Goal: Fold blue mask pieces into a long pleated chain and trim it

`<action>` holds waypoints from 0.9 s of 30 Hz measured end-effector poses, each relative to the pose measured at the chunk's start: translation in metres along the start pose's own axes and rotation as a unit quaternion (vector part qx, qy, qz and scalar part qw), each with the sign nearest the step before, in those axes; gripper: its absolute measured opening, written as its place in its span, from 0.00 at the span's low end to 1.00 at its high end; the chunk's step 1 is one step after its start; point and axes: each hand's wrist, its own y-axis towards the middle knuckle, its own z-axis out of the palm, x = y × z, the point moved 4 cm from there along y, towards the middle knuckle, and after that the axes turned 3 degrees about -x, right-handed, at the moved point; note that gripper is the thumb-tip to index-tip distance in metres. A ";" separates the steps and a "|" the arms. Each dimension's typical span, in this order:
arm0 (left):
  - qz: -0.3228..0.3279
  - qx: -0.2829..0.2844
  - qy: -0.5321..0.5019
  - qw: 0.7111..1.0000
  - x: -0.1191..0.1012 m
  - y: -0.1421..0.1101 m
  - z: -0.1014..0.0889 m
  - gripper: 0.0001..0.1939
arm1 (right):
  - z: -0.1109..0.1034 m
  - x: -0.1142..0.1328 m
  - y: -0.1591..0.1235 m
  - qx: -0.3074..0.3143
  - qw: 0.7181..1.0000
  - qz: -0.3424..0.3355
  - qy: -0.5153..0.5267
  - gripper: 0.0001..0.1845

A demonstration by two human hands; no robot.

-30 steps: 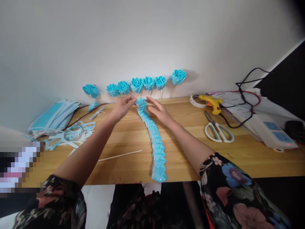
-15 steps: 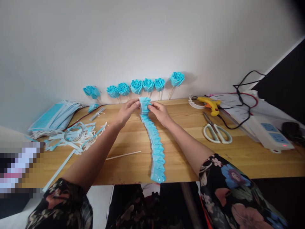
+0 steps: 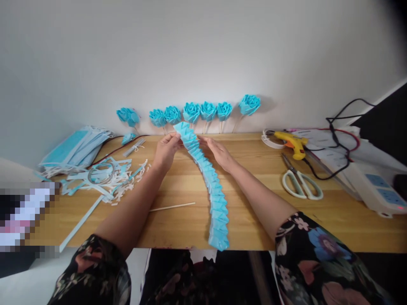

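A long pleated light-blue strip (image 3: 211, 182) curves across the wooden table, from its far end down to the front edge. My left hand (image 3: 167, 150) pinches the strip's far end at its left side, lifting it a little. To the right of the strip, my right hand (image 3: 220, 153) has its fingers stretched out; the tips reach toward the strip and are partly hidden behind it. A thin pale stick (image 3: 173, 207) lies to the left of the strip's near half.
Blue roses on sticks (image 3: 191, 112) lean along the wall. Left are stacked face masks (image 3: 68, 146), cut scraps (image 3: 119, 178) and a clear ring (image 3: 101, 173). Right are a yellow glue gun (image 3: 295, 146), white-handled scissors (image 3: 302, 184) and a power strip (image 3: 378, 186) with black cables.
My right hand has let go of the strip and its fingers have straightened. The strip's far end now leans left in my left hand. The view has shifted slightly.
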 end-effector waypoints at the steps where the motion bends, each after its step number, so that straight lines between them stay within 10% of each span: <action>1: -0.007 -0.005 -0.013 1.000 -0.001 0.001 -0.003 0.16 | 0.000 -0.003 0.000 -0.002 1.000 0.014 -0.008 0.34; 27: -0.145 -0.092 0.009 0.985 0.036 0.013 -0.038 0.10 | 0.030 -0.027 0.014 0.015 0.986 0.163 -0.011 0.24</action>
